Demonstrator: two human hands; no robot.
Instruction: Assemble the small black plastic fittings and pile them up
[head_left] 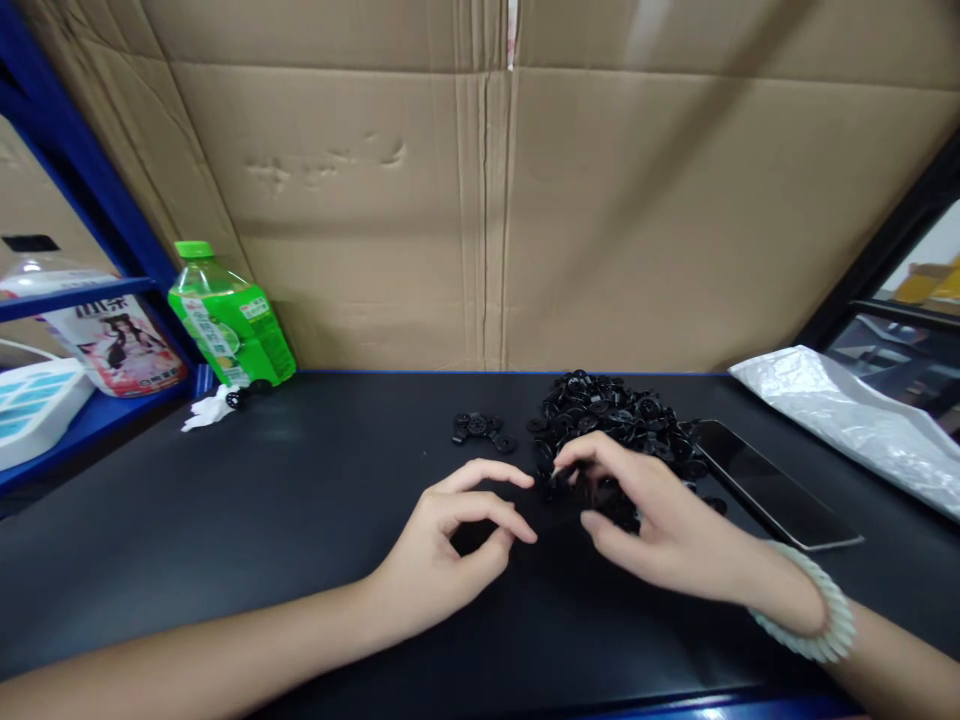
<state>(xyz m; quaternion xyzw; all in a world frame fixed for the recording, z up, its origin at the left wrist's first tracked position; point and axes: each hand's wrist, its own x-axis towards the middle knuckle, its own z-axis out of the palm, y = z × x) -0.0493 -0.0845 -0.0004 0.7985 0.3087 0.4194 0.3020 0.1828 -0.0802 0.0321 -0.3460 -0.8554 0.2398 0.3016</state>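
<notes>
A: Where are we having our hands?

B: Our bare right hand (664, 520) is hovering at the near side of the heap of small black plastic pieces (607, 405), which is lying right of middle, towards the back edge of the black surface (187, 540). Its grip is standing partly open; blur is hiding whether it is holding a piece, so we cannot tell. Our bare left hand (439, 550) is hovering just left, loosely curled, its grip half open and showing nothing held.

A: What could be going wrong?

B: We are judging that loosely stacked pieces could be sliding towards the flat black phone with a pale rim (776, 485) if fingers are dragging through them. A sweep leftwards could be mixing them into the small cluster of black plastic pieces (477, 427).

A: How many are we counting?

B: One heap, overlapping too much for counting; one cluster, its pieces blending together; one phone; one crinkled silver bag (855, 415) by the back-right corner; one green plastic bottle (251, 335) and one crumpled white tissue (208, 410) near the back-left corner.
</notes>
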